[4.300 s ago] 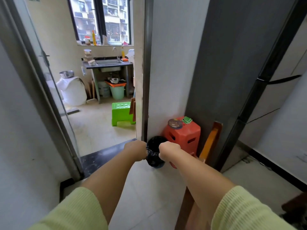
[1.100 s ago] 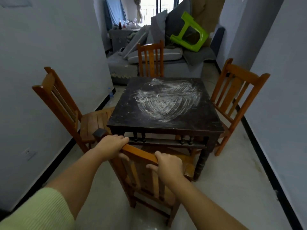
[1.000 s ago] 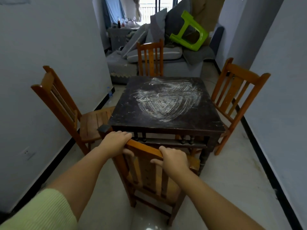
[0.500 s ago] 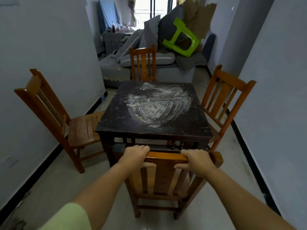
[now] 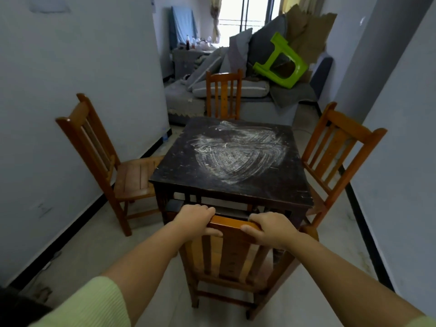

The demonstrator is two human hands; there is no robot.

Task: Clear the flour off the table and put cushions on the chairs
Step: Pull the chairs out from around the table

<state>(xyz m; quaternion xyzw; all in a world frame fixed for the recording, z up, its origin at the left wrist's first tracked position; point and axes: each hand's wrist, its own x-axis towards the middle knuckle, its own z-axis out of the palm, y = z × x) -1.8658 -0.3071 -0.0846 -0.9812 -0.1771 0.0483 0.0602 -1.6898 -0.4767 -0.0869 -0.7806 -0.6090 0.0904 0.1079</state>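
Note:
A dark square table (image 5: 290, 185) stands in the middle of a narrow room, its top smeared with white flour (image 5: 238, 154). A wooden chair (image 5: 226, 258) is tucked against the table's near side. My left hand (image 5: 194, 219) and my right hand (image 5: 271, 228) both grip its top rail. Three more wooden chairs surround the table: one on the left (image 5: 113, 161), one on the right (image 5: 335, 147), one at the far side (image 5: 224, 95). None has a cushion on its seat. Grey cushions (image 5: 245, 89) lie piled on a sofa behind the table.
A green plastic stool (image 5: 280, 63) lies tilted on the sofa pile, with brown cardboard (image 5: 309, 29) behind it. White walls close in on both sides, leaving narrow floor strips beside the side chairs. A bright window is at the far end.
The view went from a doorway with a black bag to this table. Over the last second the near chair was turned square and pushed in toward the table.

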